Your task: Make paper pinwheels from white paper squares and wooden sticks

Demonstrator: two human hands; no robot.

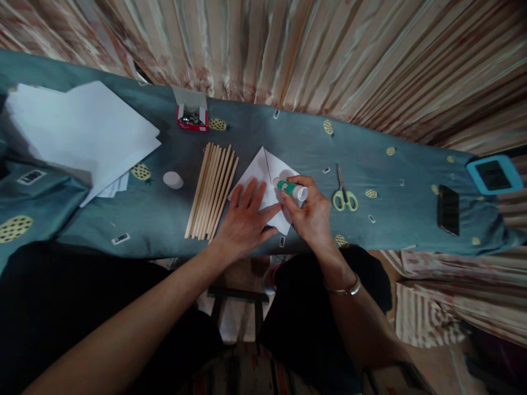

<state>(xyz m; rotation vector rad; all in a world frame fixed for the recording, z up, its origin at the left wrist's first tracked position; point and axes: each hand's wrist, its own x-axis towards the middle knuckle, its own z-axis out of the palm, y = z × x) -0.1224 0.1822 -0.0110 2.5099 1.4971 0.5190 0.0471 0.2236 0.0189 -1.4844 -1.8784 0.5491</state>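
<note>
A folded white paper [263, 162] lies in front of me with a crease running down from its top corner. My left hand [247, 219] rests flat on its left part, fingers spread. In my right hand [310, 214] is a green and white glue stick [291, 189], held nearly sideways with its tip at the paper near the crease. Whether the tip touches the paper I cannot tell. Just left of my left hand lies a row of several thin wooden sticks [211, 192]. A white cap [173, 180] sits farther left.
Green-handled scissors [344, 195] lie right of the paper. Toward the right end are a dark phone [448, 210] and a blue-framed device [494, 174]. An open red box [192, 118] of small metal pieces stands behind the sticks. White sheets [82, 131] cover the left. Curtains [247, 49] hang behind.
</note>
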